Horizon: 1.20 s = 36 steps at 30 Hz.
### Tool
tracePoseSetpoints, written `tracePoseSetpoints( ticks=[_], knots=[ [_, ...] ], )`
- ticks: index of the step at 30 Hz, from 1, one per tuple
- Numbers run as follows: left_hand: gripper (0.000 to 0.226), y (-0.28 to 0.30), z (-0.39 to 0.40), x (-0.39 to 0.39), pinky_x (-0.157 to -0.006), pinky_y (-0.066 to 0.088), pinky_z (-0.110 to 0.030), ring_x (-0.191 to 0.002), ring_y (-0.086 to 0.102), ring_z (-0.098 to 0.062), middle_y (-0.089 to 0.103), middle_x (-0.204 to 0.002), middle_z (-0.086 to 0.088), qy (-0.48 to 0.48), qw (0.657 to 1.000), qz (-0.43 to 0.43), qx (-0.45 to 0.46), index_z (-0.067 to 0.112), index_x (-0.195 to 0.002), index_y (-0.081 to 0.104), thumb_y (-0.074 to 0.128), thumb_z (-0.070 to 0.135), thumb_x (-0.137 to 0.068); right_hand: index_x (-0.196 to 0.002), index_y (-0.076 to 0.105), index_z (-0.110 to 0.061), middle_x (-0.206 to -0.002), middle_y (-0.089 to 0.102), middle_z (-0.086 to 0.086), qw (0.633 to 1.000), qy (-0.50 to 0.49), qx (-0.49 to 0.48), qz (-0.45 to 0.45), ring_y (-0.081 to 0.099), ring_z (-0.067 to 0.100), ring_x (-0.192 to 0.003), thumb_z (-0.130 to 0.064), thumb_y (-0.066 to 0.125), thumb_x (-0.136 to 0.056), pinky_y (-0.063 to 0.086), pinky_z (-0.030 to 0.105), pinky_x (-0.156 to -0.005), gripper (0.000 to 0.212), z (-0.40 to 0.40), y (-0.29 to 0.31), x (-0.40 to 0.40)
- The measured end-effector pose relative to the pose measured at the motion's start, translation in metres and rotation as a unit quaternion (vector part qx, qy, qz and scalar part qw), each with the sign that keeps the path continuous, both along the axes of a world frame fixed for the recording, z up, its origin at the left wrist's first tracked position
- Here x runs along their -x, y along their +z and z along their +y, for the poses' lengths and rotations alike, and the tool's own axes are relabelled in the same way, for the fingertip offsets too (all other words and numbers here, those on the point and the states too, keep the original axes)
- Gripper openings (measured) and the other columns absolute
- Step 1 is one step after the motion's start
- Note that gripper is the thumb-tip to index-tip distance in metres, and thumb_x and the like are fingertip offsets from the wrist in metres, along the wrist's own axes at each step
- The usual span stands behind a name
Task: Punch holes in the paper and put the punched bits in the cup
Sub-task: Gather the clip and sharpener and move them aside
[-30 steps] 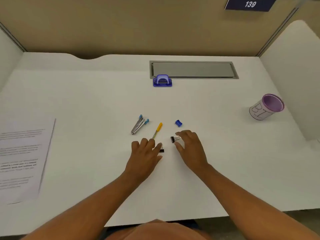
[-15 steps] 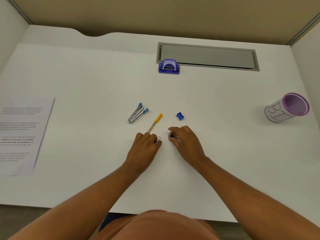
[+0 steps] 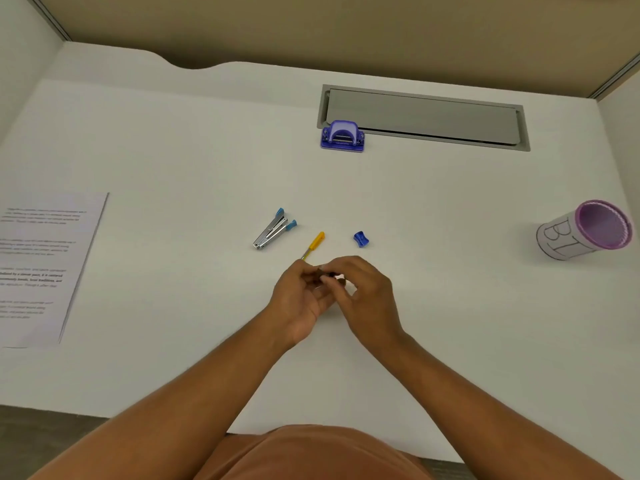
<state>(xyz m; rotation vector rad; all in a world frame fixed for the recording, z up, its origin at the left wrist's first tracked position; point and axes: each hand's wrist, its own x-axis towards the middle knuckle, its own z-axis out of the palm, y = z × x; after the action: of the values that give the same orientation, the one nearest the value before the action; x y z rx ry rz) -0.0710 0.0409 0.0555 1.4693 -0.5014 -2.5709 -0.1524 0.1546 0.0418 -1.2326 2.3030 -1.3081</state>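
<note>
Both hands met near the yellow-capped pen: left hand and right hand pinched a small dark object, too blurred to identify. The printed white paper lay far left of the pen, the purple hole punch beyond it, the purple-rimmed cup far right.

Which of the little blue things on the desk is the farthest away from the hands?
The purple-blue hole punch, by the grey desk hatch. The stapler and blue sharpener lie much nearer.
</note>
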Motion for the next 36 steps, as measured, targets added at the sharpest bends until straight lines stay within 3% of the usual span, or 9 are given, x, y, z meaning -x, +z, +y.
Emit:
tracePoseSetpoints(
  ticks=[2, 5, 8, 11, 17, 27, 31, 33, 36],
  knots=[
    [0.027, 0.007, 0.000, 0.005, -0.057, 0.059, -0.029, -0.057, 0.073, -0.024, 0.068, -0.072, -0.013, 0.014, 0.998, 0.014, -0.068, 0.001, -0.091, 0.064, 0.046, 0.019, -0.102, -0.108, 0.076, -0.019, -0.102, 0.075, -0.008, 0.998, 0.021, -0.035, 0.052, 0.065, 0.010, -0.097, -0.009, 0.078, -0.089, 0.054, 0.032, -0.087, 0.021, -0.002, -0.001, -0.003],
    [0.026, 0.007, 0.001, 0.009, -0.044, 0.053, -0.023, -0.059, 0.073, -0.025, 0.068, -0.069, -0.013, 0.025, 0.995, 0.006, -0.095, -0.001, -0.098, 0.064, 0.048, 0.020, -0.105, -0.112, 0.074, -0.022, -0.102, 0.073, -0.009, 0.999, 0.017, -0.050, 0.005, 0.061, 0.009, -0.100, -0.015, 0.081, -0.086, 0.052, 0.031, -0.090, 0.029, 0.000, 0.001, -0.003],
    [0.033, 0.000, -0.004, 0.009, -0.064, 0.066, -0.037, -0.084, 0.074, -0.031, 0.070, -0.091, -0.018, 0.034, 0.996, 0.002, -0.084, -0.009, -0.112, 0.068, 0.047, 0.016, -0.106, -0.117, 0.072, -0.015, -0.112, 0.072, -0.005, 0.999, -0.045, -0.011, -0.005, 0.065, 0.015, -0.107, -0.009, 0.079, -0.091, 0.054, 0.030, -0.091, 0.028, 0.005, -0.002, 0.014],
    [0.037, -0.002, -0.011, 0.004, -0.089, 0.062, -0.045, -0.106, 0.075, -0.039, 0.075, -0.113, -0.027, 0.014, 0.997, -0.004, -0.074, -0.010, -0.120, 0.070, 0.047, 0.014, -0.105, -0.119, 0.071, -0.013, -0.118, 0.070, -0.001, 0.994, -0.087, -0.046, 0.046, 0.064, 0.021, -0.109, -0.012, 0.075, -0.096, 0.056, 0.040, -0.092, 0.023, 0.002, -0.018, 0.043],
    [0.047, 0.008, -0.027, -0.006, -0.098, 0.057, -0.046, -0.120, 0.069, -0.041, 0.069, -0.129, -0.026, 0.000, 0.998, -0.006, -0.057, -0.009, -0.120, 0.069, 0.030, -0.016, -0.095, -0.135, 0.066, -0.016, -0.139, 0.058, 0.005, 0.977, -0.084, -0.195, 0.031, 0.053, 0.022, -0.127, -0.025, 0.074, -0.097, 0.036, 0.020, -0.102, 0.040, -0.019, -0.040, 0.073],
    [0.027, 0.031, -0.084, -0.050, -0.098, 0.060, -0.043, -0.114, 0.075, -0.034, 0.074, -0.117, -0.022, 0.010, 0.999, -0.010, 0.029, -0.007, -0.116, 0.073, 0.052, -0.014, -0.100, -0.112, 0.076, -0.012, -0.109, 0.075, 0.001, 0.984, -0.150, -0.096, -0.023, 0.069, 0.023, -0.100, -0.004, 0.075, -0.092, 0.058, 0.043, -0.092, 0.022, -0.048, -0.038, 0.039],
    [0.033, 0.033, -0.142, -0.083, -0.101, 0.059, -0.039, -0.120, 0.072, -0.031, 0.070, -0.123, -0.019, 0.007, 0.995, -0.006, 0.100, -0.005, -0.119, 0.071, 0.050, -0.020, -0.099, -0.107, 0.077, -0.016, -0.103, 0.074, -0.005, 0.987, -0.134, -0.053, -0.067, 0.068, 0.014, -0.092, -0.005, 0.077, -0.090, 0.057, 0.023, -0.080, 0.020, -0.097, -0.021, 0.004],
    [0.034, 0.032, -0.179, -0.103, -0.105, 0.056, -0.038, -0.123, 0.071, -0.030, 0.066, -0.111, -0.014, -0.006, 0.989, -0.020, 0.146, -0.004, -0.118, 0.069, 0.048, -0.022, -0.099, -0.106, 0.077, -0.017, -0.101, 0.074, -0.006, 0.988, -0.117, -0.044, -0.086, 0.068, 0.007, -0.089, -0.005, 0.077, -0.090, 0.051, 0.010, -0.076, 0.020, -0.132, -0.013, -0.014],
    [0.034, 0.030, -0.243, -0.131, -0.109, 0.054, -0.038, -0.123, 0.071, -0.033, 0.056, -0.094, -0.010, -0.010, 0.980, -0.041, 0.193, -0.002, -0.120, 0.062, 0.044, -0.023, -0.100, -0.104, 0.076, -0.020, -0.099, 0.072, -0.012, 0.988, -0.094, -0.028, -0.116, 0.067, 0.000, -0.087, -0.005, 0.078, -0.091, 0.053, 0.010, -0.072, 0.020, -0.193, -0.003, -0.044]
  ],
)
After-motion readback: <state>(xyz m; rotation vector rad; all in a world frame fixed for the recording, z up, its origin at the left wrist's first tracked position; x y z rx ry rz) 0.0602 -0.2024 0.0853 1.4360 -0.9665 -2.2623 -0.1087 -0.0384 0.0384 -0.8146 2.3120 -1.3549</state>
